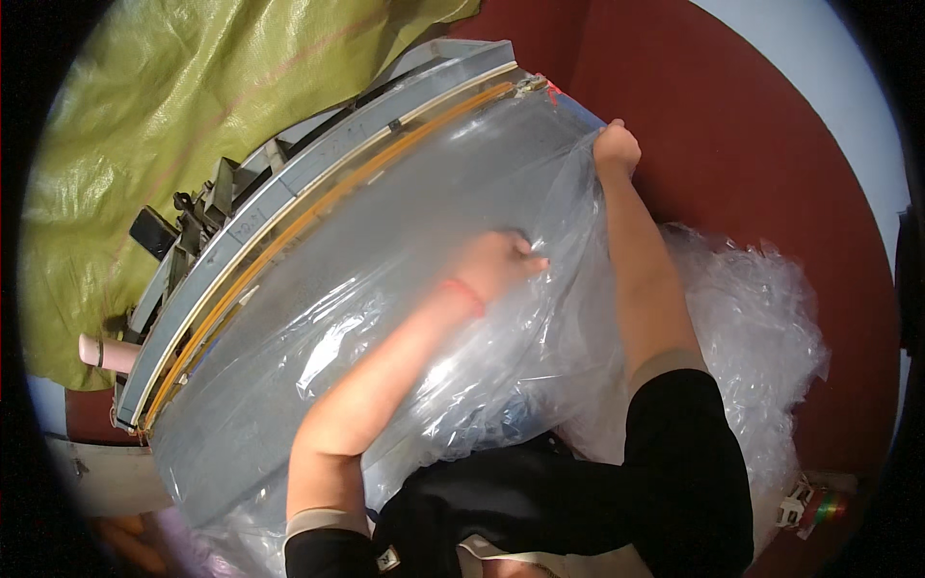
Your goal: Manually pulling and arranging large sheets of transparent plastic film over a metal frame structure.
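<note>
My right hand [617, 146] is closed around the edge of a clear plastic sheet [337, 337] at the far right corner of a grey tabletop. The sheet is pulled up into creases that fan down from this fist. My left hand [496, 265], with a red band at its wrist, is over the middle of the sheet. Its fingers are loosely bent, with one digit pointing right, apart from the rest. I see nothing held between them, though the hand looks hazy.
A long metal rail [289, 178] with an orange strip [356, 181] borders the far left side. Beyond are a pink bottle [111, 354] and yellow-green woven sheeting [173, 116]. Crumpled clear plastic [752, 328] heaps up on the right, over a dark red floor [723, 125].
</note>
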The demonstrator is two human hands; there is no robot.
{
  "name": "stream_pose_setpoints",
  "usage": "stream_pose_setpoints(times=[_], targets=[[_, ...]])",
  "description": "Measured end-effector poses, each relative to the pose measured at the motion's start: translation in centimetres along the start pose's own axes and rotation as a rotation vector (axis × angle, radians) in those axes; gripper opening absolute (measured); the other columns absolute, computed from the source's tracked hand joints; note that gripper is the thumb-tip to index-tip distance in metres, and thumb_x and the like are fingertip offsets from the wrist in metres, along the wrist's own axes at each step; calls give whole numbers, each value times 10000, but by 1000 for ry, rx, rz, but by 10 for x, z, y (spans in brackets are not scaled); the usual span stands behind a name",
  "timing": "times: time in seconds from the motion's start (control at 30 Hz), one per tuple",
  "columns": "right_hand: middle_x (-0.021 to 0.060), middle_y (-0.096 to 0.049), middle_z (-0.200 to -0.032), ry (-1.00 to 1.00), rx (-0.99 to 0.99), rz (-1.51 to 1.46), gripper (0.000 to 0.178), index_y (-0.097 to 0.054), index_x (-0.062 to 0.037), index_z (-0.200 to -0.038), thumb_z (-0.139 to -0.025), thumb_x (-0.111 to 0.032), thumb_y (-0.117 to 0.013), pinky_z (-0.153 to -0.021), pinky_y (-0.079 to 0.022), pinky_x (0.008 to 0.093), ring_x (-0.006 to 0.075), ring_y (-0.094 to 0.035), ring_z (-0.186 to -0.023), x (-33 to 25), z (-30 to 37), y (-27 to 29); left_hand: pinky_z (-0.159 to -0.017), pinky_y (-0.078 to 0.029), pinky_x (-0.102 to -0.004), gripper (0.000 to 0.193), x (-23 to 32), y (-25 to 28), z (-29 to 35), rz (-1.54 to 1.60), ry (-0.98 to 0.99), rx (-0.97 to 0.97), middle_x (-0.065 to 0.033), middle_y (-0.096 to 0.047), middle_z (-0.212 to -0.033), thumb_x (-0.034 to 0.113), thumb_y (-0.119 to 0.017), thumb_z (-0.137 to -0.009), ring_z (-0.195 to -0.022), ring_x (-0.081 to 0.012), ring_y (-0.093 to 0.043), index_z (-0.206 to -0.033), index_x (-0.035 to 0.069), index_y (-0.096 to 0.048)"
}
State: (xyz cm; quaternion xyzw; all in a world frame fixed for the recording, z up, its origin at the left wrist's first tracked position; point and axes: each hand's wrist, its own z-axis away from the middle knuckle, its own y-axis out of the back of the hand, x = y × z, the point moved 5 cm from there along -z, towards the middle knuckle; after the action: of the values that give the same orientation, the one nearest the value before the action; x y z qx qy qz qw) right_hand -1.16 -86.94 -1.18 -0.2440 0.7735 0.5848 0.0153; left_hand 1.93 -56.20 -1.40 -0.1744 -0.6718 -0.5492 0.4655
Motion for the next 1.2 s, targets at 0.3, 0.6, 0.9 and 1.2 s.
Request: stream_pose_setpoints(times=[0.3,0.6,0.9,1.2], targets=[[151,-607,-865,45,56,21,264,-536,-41,-897,-816,-286,-478,-700,-476,415,319,-590,-826,8,-2,-3,-595,-437,-249,129,38,14,123,932,307,-488,-62,-570,-758,39,-508,-794,-682,-110,-554,-922,23,-513],[169,-583,-959,123,42,42,311,-525,-59,-991,-832,-310,-430,-722,-450,460,348,-559,-903,1,9,9,-534,-411,-226,150,-58,149,431,173,729,192,-3,-508,-687,-9,-491,-731,-623,-60,-480,-877,17,-513],[134,-576,-993,134,-47,94,301,-525,-130,-1005,-839,-351,-403,-726,-431,451,341,-541,-920,0,4,-7,-484,-383,-191,81,-41,324,584,-528,715,996,26,-505,-602,-6,-493,-710,-558,-31,-464,-778,0,-535],[140,-573,-1000,93,-12,101,352,-513,-116,-1037,-845,-382,-387,-726,-432,450,341,-541,-923,3,3,0,-928,-311,-394,373,-43,256,416,-956,123,497,-148,-466,-1155,65,-566,-706,-1141,-329,-375,-1068,27,-488]])
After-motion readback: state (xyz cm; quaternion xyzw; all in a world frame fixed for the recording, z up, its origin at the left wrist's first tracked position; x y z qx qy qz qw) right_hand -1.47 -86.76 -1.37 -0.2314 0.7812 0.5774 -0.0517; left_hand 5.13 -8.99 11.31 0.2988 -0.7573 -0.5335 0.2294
